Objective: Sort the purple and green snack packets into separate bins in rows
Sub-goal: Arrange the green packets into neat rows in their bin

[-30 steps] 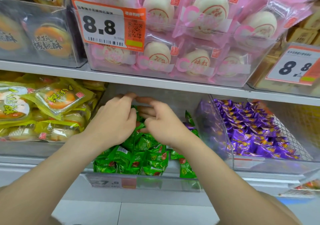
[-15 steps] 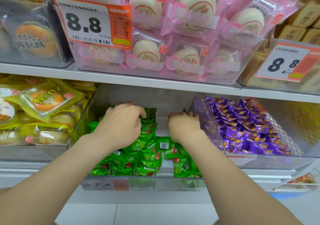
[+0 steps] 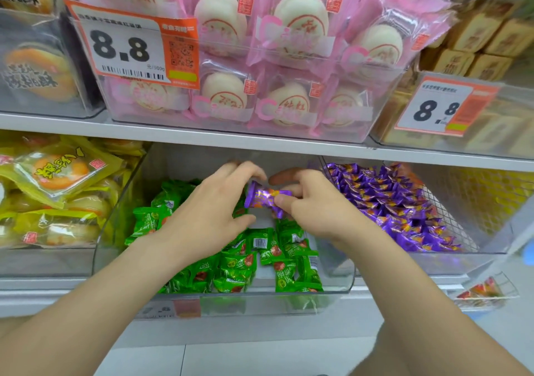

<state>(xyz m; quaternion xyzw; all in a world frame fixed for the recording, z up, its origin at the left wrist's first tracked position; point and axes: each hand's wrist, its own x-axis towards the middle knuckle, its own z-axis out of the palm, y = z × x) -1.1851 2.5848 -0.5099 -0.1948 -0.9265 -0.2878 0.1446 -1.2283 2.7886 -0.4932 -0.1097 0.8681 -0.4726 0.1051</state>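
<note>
Purple packet [image 3: 267, 198], a stray, is held above the green packets [image 3: 237, 263] in the middle bin [image 3: 260, 303], pinched in the right hand [image 3: 315, 211] grip, likely bound for the purple-filled bin [image 3: 462, 263] alongside. Left hand [image 3: 208, 216] curls near its end; whether its grip holds anything is unclear.

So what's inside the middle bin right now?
Green packets lie in the bin, with a bare strip between them. The right hand pinches one purple packet above them. That hand and the left hand hide whatever lies under them.
</note>
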